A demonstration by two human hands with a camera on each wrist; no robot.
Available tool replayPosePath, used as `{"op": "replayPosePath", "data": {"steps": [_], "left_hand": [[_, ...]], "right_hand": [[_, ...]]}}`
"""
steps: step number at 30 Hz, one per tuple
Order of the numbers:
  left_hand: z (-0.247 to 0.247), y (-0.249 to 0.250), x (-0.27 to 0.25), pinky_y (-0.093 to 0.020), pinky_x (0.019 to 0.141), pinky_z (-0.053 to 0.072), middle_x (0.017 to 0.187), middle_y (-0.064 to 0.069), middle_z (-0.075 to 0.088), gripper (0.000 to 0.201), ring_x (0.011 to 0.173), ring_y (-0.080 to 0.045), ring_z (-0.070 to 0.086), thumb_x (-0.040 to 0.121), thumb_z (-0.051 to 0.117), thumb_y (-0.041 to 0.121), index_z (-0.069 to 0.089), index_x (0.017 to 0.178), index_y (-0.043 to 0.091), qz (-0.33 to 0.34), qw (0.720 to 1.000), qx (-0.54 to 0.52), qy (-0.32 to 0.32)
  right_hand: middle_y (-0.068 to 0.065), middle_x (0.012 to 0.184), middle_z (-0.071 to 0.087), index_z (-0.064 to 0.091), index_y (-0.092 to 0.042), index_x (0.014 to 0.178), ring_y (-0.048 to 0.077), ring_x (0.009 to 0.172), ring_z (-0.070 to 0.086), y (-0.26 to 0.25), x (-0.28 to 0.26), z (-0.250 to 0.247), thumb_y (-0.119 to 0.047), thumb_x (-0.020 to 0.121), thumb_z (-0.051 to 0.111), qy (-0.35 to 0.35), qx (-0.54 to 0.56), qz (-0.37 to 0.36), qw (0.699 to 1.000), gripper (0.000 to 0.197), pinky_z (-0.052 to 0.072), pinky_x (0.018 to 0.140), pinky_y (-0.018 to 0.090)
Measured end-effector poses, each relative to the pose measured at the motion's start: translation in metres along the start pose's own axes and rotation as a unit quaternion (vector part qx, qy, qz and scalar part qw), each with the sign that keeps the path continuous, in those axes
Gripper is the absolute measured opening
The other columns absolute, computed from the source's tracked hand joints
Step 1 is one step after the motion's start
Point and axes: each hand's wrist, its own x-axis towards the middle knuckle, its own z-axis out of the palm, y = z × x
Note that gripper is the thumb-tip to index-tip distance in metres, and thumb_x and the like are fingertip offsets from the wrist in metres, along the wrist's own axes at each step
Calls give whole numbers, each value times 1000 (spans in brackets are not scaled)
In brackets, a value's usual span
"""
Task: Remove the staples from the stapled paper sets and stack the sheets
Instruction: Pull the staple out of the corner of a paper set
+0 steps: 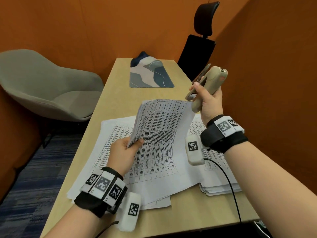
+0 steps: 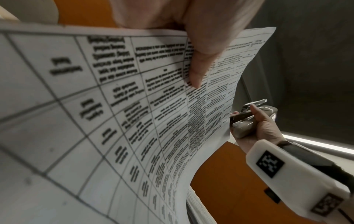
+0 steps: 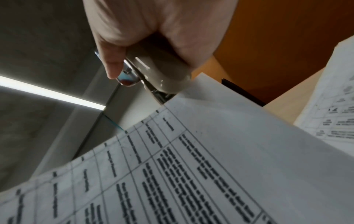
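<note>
Holding a lifted paper set (image 1: 159, 127) pinched in my left hand (image 1: 122, 154), right hand (image 1: 210, 103) gripping the stapler (image 1: 208, 86) at its corner. Mid-task, I judge: loose sheets (image 1: 109, 143) and another stack (image 1: 221, 184) lie on the desk (image 1: 188, 220).

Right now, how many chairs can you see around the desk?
2. A grey chair stands left of the desk. A black chair with a headrest stands at the far right corner, by the orange wall. Others may be out of view.
</note>
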Motion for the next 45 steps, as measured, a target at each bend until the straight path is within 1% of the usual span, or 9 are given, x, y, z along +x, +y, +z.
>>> {"op": "replayPosePath", "data": {"steps": [10,16,21,25,27,30,34,40,45], "left_hand": [[4,10,-10,-24,50,21,53,-8,34,45,52,-15,27,87,61,21,44,46,21,47,999,14,12],[6,15,-13,-13,43,20,37,9,29,52,40,-6,26,88,60,16,57,41,38,64,997,39,-1],[5,19,-11,-13,39,22,33,8,32,51,35,-6,28,88,61,15,55,38,26,44,999,27,10],[3,17,-2,-14,47,32,63,-7,52,25,56,-14,44,89,60,18,63,74,-3,18,999,2,40],[1,17,3,-26,60,42,77,-15,56,19,71,-20,52,89,59,19,62,84,1,5,998,-18,55],[1,30,10,-38,79,48,87,-10,64,9,84,-25,61,91,57,16,63,89,10,-19,994,-76,75],[9,52,24,-36,83,51,97,-3,67,16,90,-22,63,92,55,18,61,107,15,-39,988,-125,78],[61,48,52,-40,89,50,104,-7,62,42,91,-24,61,89,56,9,42,128,12,-106,993,-52,4],[133,30,45,-36,76,51,93,-8,55,66,95,-30,58,86,55,-2,23,142,11,-90,975,130,-156]], "right_hand": [[1,80,60,56,-24,89,16,68,56,-1,2,2,-31,75,63,0,-79,-19,997,18,51,65,31],[1,81,64,59,-26,80,19,74,61,2,5,-1,-41,81,64,78,-146,-33,986,15,55,69,39],[-1,85,64,59,-25,88,18,81,63,-6,1,-5,-42,76,66,87,-86,-22,992,22,54,79,37],[2,98,65,55,-21,101,19,94,65,-23,-7,-16,-50,74,65,140,-5,-64,988,41,52,85,31],[-1,92,65,56,-19,99,14,86,65,-28,-13,-27,-41,84,61,122,10,-46,991,27,53,79,28],[-4,70,65,59,-16,87,11,59,61,-23,-31,-40,-36,85,62,-43,-110,94,989,21,49,54,21],[8,82,66,62,-10,91,22,73,62,-1,-53,-46,-37,85,61,-192,-278,249,908,28,51,67,30],[14,95,67,62,-4,105,30,85,65,-3,-8,-84,-45,79,67,-24,-323,275,905,50,52,85,42],[22,109,61,52,5,120,35,96,60,7,17,-145,-48,83,62,3,-487,346,802,66,49,84,42]]}}
